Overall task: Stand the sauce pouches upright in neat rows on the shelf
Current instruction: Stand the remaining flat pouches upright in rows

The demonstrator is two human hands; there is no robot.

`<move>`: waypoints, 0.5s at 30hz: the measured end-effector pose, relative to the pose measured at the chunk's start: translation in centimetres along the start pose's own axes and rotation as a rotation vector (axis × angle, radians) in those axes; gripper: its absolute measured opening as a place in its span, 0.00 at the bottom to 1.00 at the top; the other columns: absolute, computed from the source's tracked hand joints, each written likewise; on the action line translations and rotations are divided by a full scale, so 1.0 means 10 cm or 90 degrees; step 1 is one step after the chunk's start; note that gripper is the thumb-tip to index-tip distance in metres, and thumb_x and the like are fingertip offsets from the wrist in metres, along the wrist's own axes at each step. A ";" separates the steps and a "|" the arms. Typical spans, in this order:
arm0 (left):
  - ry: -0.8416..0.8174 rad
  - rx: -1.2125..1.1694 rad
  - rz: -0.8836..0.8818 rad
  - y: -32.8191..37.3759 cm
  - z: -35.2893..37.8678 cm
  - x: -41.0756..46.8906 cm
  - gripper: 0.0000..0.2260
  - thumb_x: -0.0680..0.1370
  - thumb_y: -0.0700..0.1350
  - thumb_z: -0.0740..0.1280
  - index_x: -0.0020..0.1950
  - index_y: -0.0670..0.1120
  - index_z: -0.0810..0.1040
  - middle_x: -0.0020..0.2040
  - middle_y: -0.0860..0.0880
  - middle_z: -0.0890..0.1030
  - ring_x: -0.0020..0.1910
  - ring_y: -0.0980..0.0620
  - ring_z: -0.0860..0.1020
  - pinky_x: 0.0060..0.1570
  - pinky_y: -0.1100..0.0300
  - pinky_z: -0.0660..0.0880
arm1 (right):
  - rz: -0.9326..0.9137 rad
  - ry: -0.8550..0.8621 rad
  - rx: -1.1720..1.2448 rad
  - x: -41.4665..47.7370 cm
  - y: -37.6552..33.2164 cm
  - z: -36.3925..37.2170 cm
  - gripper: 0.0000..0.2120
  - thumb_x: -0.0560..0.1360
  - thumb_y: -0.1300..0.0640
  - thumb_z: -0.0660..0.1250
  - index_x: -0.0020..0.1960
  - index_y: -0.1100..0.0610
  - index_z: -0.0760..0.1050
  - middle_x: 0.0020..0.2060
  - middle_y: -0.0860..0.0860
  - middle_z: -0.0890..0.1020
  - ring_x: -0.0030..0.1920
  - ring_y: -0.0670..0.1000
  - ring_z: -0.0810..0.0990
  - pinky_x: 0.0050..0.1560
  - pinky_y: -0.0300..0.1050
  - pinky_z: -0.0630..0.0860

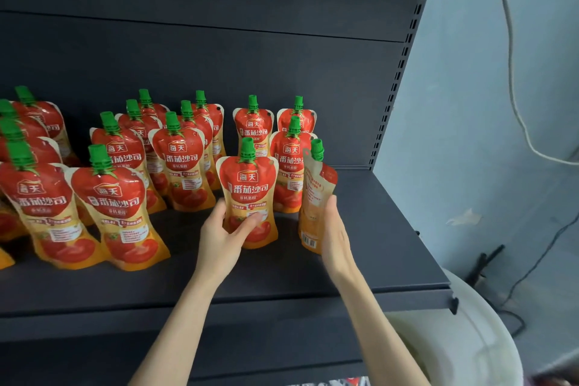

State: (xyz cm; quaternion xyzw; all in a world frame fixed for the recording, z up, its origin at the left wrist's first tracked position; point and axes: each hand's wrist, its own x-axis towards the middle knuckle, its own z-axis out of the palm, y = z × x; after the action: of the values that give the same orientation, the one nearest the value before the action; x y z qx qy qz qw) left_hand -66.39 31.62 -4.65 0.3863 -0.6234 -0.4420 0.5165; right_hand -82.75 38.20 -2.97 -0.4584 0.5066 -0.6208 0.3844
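Note:
Several red-and-orange tomato sauce pouches with green caps stand upright in rows on the dark grey shelf (376,247). My left hand (224,236) grips the lower part of one front-facing pouch (249,188) standing in the front of a row. My right hand (336,232) holds another pouch (315,194) just to the right, turned sideways so its back label and barcode show. Behind these two stand two more pouches in each row, such as one (289,163) directly behind. Further rows (112,207) fill the left of the shelf.
The shelf's dark back panel (219,56) rises behind the pouches, with a slotted upright (404,56) at its right end. A white round bin (470,341) sits below right of the shelf edge. A pale wall with hanging cables (513,72) is at the right.

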 end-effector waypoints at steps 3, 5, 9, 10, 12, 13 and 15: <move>0.000 -0.007 -0.004 0.01 0.00 0.00 0.20 0.67 0.55 0.72 0.57 0.57 0.74 0.52 0.59 0.81 0.54 0.63 0.77 0.49 0.67 0.74 | -0.029 0.003 -0.023 -0.01 0.00 -0.01 0.21 0.74 0.36 0.53 0.66 0.38 0.66 0.59 0.33 0.76 0.60 0.36 0.74 0.54 0.31 0.74; -0.001 -0.005 -0.002 0.00 0.00 -0.01 0.19 0.68 0.54 0.72 0.57 0.58 0.74 0.52 0.59 0.81 0.54 0.63 0.77 0.48 0.68 0.75 | -0.028 0.022 -0.043 0.01 0.02 0.00 0.27 0.73 0.38 0.58 0.70 0.45 0.63 0.64 0.40 0.73 0.62 0.37 0.73 0.58 0.33 0.73; -0.003 0.002 0.001 0.01 -0.02 -0.02 0.19 0.67 0.55 0.71 0.57 0.59 0.74 0.51 0.62 0.81 0.54 0.66 0.76 0.44 0.74 0.74 | -0.052 0.034 -0.124 0.03 0.03 0.02 0.29 0.70 0.39 0.67 0.68 0.44 0.65 0.58 0.41 0.69 0.56 0.34 0.72 0.49 0.25 0.72; -0.008 0.001 0.001 0.01 -0.02 -0.02 0.19 0.68 0.55 0.71 0.57 0.59 0.74 0.51 0.62 0.81 0.54 0.65 0.77 0.44 0.74 0.74 | -0.052 0.032 -0.129 0.03 0.03 0.01 0.27 0.69 0.39 0.68 0.65 0.45 0.66 0.57 0.41 0.70 0.56 0.33 0.72 0.49 0.24 0.72; -0.022 0.000 0.000 0.02 -0.04 -0.02 0.18 0.68 0.54 0.71 0.57 0.60 0.74 0.51 0.63 0.80 0.54 0.65 0.77 0.45 0.74 0.74 | -0.052 0.024 -0.112 0.06 0.02 -0.02 0.27 0.67 0.43 0.72 0.61 0.50 0.68 0.57 0.43 0.74 0.53 0.31 0.74 0.46 0.23 0.71; -0.030 -0.003 -0.002 0.03 -0.05 -0.02 0.18 0.69 0.54 0.71 0.57 0.60 0.73 0.51 0.62 0.80 0.54 0.65 0.77 0.46 0.74 0.74 | -0.045 0.021 -0.100 0.09 0.01 -0.03 0.27 0.66 0.45 0.74 0.59 0.52 0.68 0.55 0.45 0.76 0.51 0.33 0.75 0.45 0.24 0.72; -0.042 -0.011 -0.008 0.02 -0.07 -0.02 0.20 0.68 0.55 0.71 0.58 0.58 0.73 0.53 0.60 0.80 0.55 0.63 0.77 0.48 0.70 0.75 | -0.035 0.022 -0.091 0.13 0.02 -0.04 0.26 0.65 0.51 0.77 0.55 0.53 0.67 0.52 0.48 0.78 0.49 0.38 0.79 0.43 0.31 0.76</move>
State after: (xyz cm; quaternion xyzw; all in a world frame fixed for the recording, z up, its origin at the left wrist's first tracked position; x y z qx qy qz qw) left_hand -65.69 31.76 -4.43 0.3707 -0.6338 -0.4632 0.4963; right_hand -83.54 37.05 -2.92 -0.4880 0.5434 -0.6011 0.3245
